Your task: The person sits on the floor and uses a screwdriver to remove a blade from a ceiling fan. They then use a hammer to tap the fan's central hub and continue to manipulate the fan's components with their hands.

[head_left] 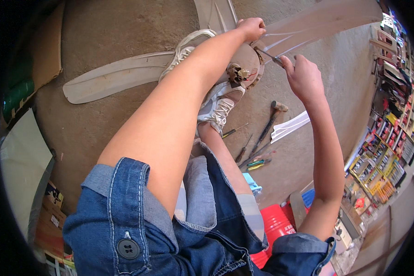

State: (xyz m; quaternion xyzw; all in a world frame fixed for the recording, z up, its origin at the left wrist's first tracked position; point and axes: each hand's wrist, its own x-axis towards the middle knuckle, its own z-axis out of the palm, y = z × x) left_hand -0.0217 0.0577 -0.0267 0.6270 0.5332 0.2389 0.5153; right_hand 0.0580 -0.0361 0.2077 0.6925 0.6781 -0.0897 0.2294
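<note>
A ceiling fan lies on the floor with its round motor hub [249, 60] facing up; red wires stick out of the hub's centre fitting [238, 75]. Three pale blades spread from it: a left blade [112, 76], a far blade [211, 14] and a large right blade [317, 23]. My right hand [304, 77] is closed around a screwdriver [272, 56], its thin shaft reaching the hub's edge at the right blade's root. Closed fingers of my left hand [252, 30] are just beyond the hub, beside that root; what they grip is hidden. My shoes [221, 108] press close against the hub and left blade.
Right of my foot lie a hammer [267, 122], a white strip [290, 126], green-yellow pliers [258, 164] and small screwdrivers [244, 149]. A red container [277, 223] stands near my right side. Stocked shelves [382, 161] line the right; a cardboard box [48, 39] stands left.
</note>
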